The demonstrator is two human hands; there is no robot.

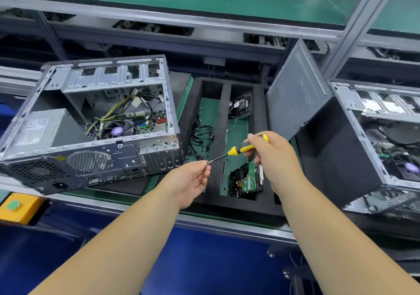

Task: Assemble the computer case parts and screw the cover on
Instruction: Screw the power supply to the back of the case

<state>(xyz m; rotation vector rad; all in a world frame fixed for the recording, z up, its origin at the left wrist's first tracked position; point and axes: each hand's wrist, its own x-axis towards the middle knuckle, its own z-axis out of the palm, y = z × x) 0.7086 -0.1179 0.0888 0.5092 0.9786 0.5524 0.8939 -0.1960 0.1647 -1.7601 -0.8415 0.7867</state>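
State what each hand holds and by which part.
The right hand grips the screwdriver by its yellow and black handle. The left hand pinches something small at the screwdriver's tip, likely a screw; too small to tell.

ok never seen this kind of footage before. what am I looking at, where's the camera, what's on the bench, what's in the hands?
There is no robot here: a person works with bare hands, and the single picture comes from a camera worn on the head, looking forward and down. The right hand grips a yellow and black screwdriver. The left hand pinches something small at the screwdriver's tip, probably a screw, too small to be sure. On the left of the bench lies an open computer case on its side, with wiring and a board showing inside. In the middle sits a black foam tray holding loose cables, a small fan and a drive with a green circuit board. To its right a grey side cover stands leaning, not yet fitted. A second open case is at the far right.
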